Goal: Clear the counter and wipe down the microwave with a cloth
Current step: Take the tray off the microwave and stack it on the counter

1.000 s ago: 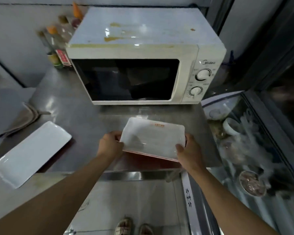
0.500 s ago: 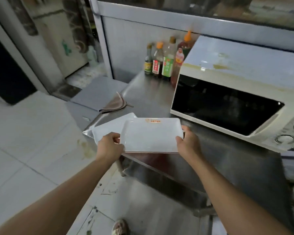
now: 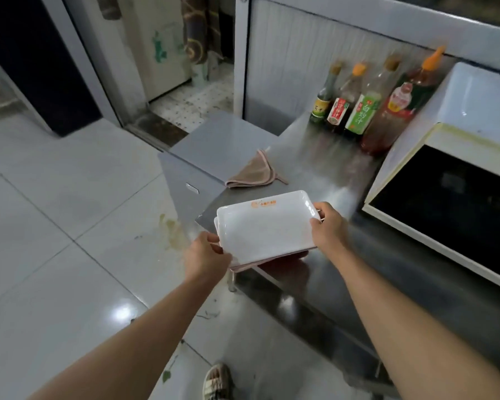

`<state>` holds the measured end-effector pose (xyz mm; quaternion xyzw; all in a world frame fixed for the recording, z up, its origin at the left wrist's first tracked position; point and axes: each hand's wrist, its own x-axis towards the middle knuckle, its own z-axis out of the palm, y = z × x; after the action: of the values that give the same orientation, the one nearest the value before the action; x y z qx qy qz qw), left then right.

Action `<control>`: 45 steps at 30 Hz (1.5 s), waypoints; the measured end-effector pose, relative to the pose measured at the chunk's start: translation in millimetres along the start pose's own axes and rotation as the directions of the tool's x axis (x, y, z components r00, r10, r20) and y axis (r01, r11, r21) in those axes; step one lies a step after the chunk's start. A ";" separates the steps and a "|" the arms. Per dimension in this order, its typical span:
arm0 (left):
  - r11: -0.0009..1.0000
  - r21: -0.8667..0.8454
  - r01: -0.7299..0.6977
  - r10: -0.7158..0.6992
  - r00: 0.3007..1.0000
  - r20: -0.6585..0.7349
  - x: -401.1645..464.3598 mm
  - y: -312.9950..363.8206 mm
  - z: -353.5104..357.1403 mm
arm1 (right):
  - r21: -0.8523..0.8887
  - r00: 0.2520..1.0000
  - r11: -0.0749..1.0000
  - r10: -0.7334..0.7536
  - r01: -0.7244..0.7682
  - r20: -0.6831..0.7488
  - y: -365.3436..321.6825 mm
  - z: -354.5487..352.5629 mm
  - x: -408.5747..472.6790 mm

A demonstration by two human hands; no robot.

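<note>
Left hand [image 3: 205, 256] gripping near-left corner of white rectangular plastic tray [image 3: 264, 228], now carried left to the steel counter [image 3: 344, 272] edge, apparently stacked on another white tray. Folded brown cloth [image 3: 253, 174] untouched beyond. Right hand [image 3: 328, 228] clasping right rim. Stained white microwave [image 3: 456, 157] far right, unwiped; clearing under way.

Pale glossy floor tiles [image 3: 55, 226] reflect a bright spot of overhead light and carry a yellowish smear [image 3: 172, 232] near the steel counter [image 3: 344, 174]. A corrugated metal wall panel [image 3: 295, 62] rises behind four sauce bottles [image 3: 370, 102]. A dark doorway [image 3: 32, 62] stands far left; beyond a threshold, what may be a white cabinet [image 3: 162, 47] looks blurred.
</note>
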<state>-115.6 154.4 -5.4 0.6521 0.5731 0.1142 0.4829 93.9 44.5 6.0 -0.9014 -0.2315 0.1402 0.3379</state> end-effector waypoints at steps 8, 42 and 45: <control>0.999 0.035 0.026 -0.026 1.000 0.012 4.3 -4.2 11.9 | -0.093 0.997 0.994 -0.044 0.050 0.070 14.1 15.6 23.8; 0.991 -0.106 0.083 -0.087 0.995 -0.040 7.5 28.4 25.5 | -0.116 0.965 0.988 -0.073 0.105 0.250 18.5 -9.6 50.4; 0.991 -0.128 0.033 -0.039 0.998 -0.042 19.9 54.0 27.4 | -0.112 0.980 0.989 -0.076 0.098 0.184 11.9 -25.8 61.3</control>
<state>-55.7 164.4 13.7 0.6067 0.5870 0.1563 0.5127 160.7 53.9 10.9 -0.8929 -0.3084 0.1916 0.2664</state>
